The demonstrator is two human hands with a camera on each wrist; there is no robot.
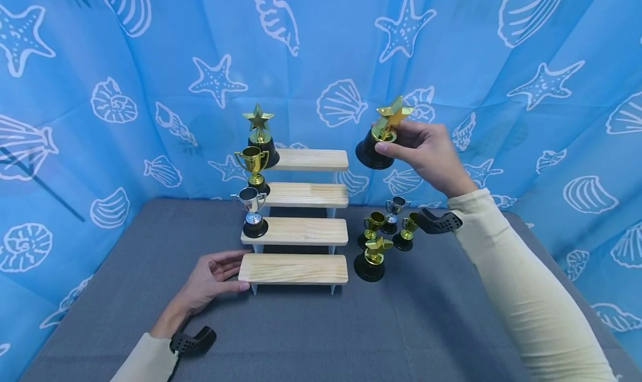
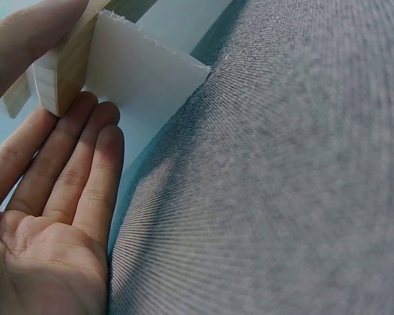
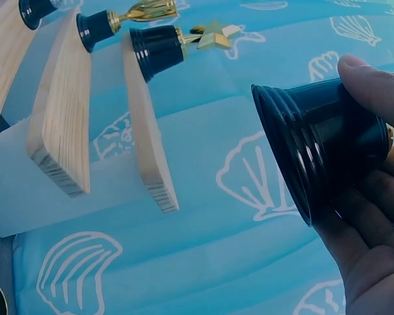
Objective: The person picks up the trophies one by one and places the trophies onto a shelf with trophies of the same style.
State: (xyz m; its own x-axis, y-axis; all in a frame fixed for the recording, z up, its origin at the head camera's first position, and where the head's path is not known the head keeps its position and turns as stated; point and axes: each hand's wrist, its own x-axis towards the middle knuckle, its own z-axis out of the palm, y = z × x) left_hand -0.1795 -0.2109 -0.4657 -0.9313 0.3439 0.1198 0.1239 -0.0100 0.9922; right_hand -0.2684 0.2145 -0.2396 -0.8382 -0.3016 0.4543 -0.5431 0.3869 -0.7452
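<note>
The right hand [image 1: 426, 150] holds a gold star trophy [image 1: 382, 134] up in the air, to the right of the wooden step stand [image 1: 301, 231] and about level with its top shelf [image 1: 311, 159]. The fingers and thumb curl round the trophy just above its black base [image 3: 315, 147]; the right wrist view shows the thumb lying over the base's upper part and the other fingers under it. The trophy is tilted: its long axis runs from the base, low and to the left, up to the star, high and to the right, so the base end points toward the stand. The bare right part of the top shelf lies left of the base and slightly lower, with a clear gap of air between them.

The left hand [image 1: 210, 279] rests on the grey cloth at the near left corner of the stand. Its fingers [image 2: 85, 164] are straight and relaxed, the tips touching the end of the lowest shelf [image 1: 293, 268] and its white support; it grasps nothing.

On the left ends of the upper shelves stand three trophies: a star one [image 1: 259, 134] on top, a gold cup [image 1: 253, 167] below it, a silver cup [image 1: 252, 209] on the third. Four more small trophies [image 1: 383, 237] cluster on the cloth just right of the stand, nearer the right arm than the left.
</note>
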